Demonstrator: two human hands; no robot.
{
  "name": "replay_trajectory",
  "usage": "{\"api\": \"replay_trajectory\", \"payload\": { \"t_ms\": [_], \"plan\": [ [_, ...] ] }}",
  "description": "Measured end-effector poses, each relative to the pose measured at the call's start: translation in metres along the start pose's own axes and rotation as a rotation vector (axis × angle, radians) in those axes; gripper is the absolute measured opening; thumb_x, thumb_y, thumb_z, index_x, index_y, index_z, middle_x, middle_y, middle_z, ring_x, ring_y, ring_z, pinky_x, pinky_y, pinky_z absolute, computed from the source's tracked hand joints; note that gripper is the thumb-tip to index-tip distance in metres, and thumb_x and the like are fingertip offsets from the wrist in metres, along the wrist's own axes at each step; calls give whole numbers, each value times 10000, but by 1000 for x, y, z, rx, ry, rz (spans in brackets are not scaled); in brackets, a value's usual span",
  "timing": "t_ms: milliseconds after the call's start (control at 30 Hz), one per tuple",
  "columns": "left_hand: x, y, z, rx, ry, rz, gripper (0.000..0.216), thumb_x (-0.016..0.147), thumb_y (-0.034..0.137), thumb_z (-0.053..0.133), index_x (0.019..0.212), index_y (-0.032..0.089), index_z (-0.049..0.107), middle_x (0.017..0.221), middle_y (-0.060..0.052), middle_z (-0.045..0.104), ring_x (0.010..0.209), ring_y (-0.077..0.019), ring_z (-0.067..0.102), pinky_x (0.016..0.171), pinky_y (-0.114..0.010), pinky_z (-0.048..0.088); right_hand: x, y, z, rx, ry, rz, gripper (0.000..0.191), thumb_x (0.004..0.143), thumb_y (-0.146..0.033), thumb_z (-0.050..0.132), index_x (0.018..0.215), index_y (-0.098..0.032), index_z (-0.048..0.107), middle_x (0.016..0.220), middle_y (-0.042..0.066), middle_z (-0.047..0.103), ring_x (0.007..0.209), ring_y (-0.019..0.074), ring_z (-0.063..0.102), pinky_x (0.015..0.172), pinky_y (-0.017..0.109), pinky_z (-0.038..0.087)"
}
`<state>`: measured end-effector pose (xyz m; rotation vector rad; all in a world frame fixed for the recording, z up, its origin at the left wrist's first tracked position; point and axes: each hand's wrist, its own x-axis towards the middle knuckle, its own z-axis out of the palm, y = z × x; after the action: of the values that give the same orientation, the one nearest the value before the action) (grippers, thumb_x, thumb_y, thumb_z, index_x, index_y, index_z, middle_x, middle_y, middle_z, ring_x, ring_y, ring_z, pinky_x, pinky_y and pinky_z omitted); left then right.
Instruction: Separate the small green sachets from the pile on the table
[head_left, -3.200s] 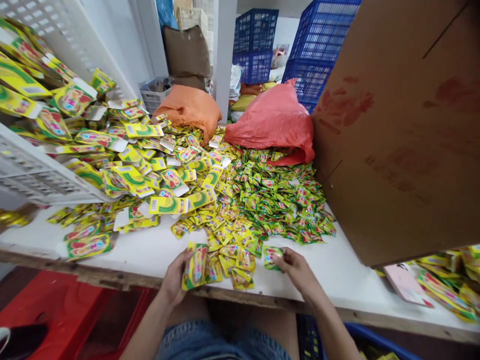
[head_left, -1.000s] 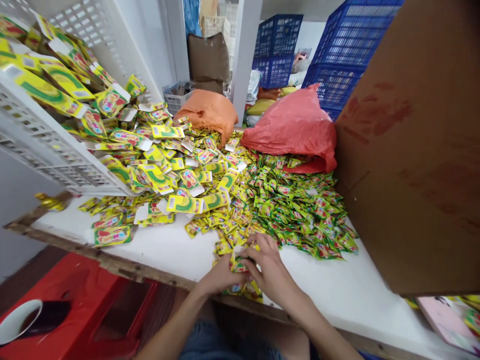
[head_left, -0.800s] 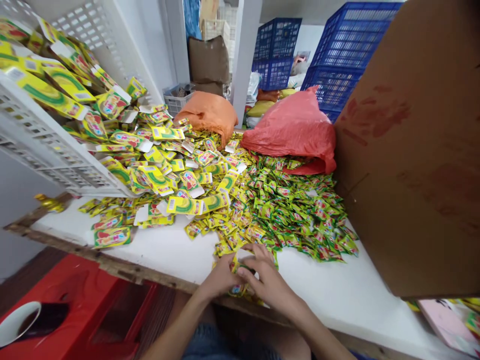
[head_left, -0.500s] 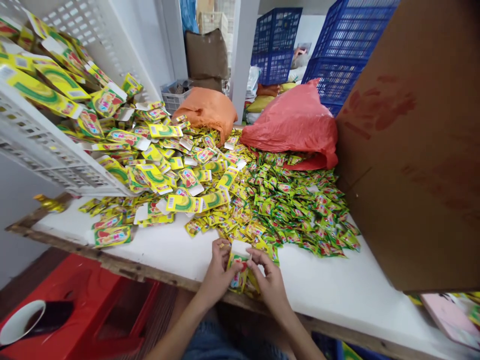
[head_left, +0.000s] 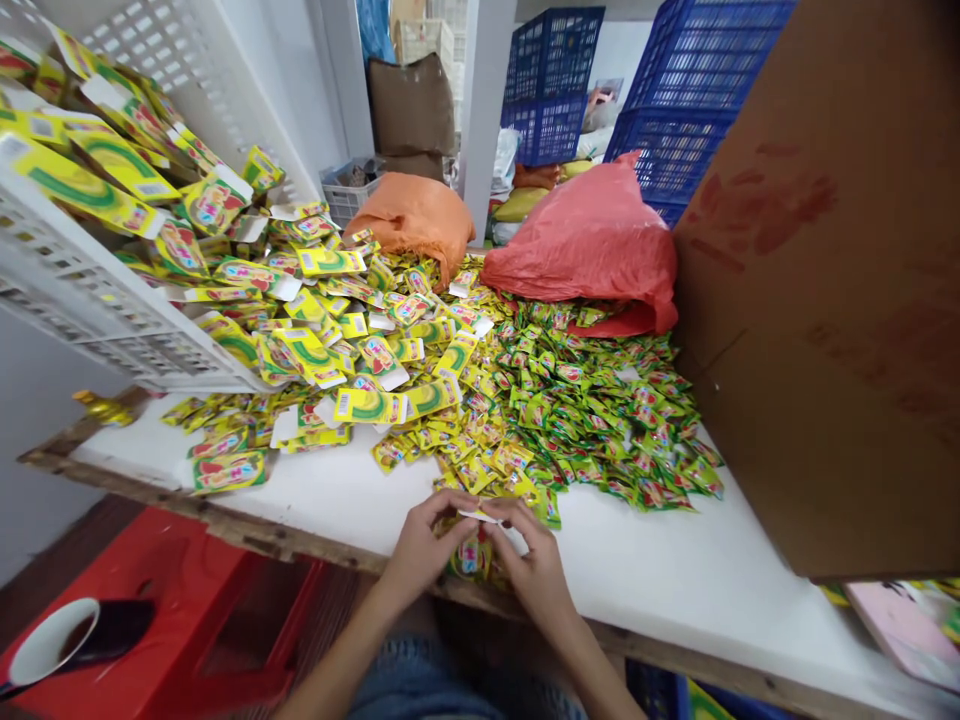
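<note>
Between my two hands, at the front edge of the white table, is a small yellow-green carton with a white end flap. My left hand has its fingers bent over the flap from the left, thumb against the carton. From the right, my right hand pinches the flap's other side. Just beyond my fingers lie yellow sachets, and green sachets are heaped to their right. Several yellow cartons with white flaps lie in a pile to the left.
A white plastic crate tips its cartons onto the table. At the back lie an orange bag and a red bag. A tall cardboard box stands at right. A mug sits on a red stool.
The carton's white flap stood up toward the far side before; now it is folded down nearly edge-on, with the fingers of both hands closed together over it.
</note>
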<state>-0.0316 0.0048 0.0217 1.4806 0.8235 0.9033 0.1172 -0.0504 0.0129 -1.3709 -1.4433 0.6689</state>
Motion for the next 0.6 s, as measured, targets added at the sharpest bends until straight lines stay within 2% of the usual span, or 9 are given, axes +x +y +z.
{"api": "replay_trajectory", "payload": {
  "t_ms": [133,400,600],
  "plan": [
    [-1,4,0,53,36,18,155,771,293,575,823,175,660,908,-69,663,906,-207,586,847,-307,433,1,-7,-1,-21,20,25,161,830,-285,518,901,-214,644,900,53,651,890,198,581,807,330,455],
    [3,1,4,83,102,-52,190,763,299,591,878,173,674,775,-35,667,750,-182,591,711,-263,445,6,-13,0,-54,50,142,193,828,-335,506,857,-191,631,743,18,638,674,160,567,631,256,469],
    [-3,-5,-1,41,81,-3,168,773,301,592,829,174,687,841,-57,666,842,-199,600,793,-291,443,-6,-4,11,24,50,98,171,844,-302,491,902,-201,616,902,51,658,880,190,593,804,302,463]
  ]
}}
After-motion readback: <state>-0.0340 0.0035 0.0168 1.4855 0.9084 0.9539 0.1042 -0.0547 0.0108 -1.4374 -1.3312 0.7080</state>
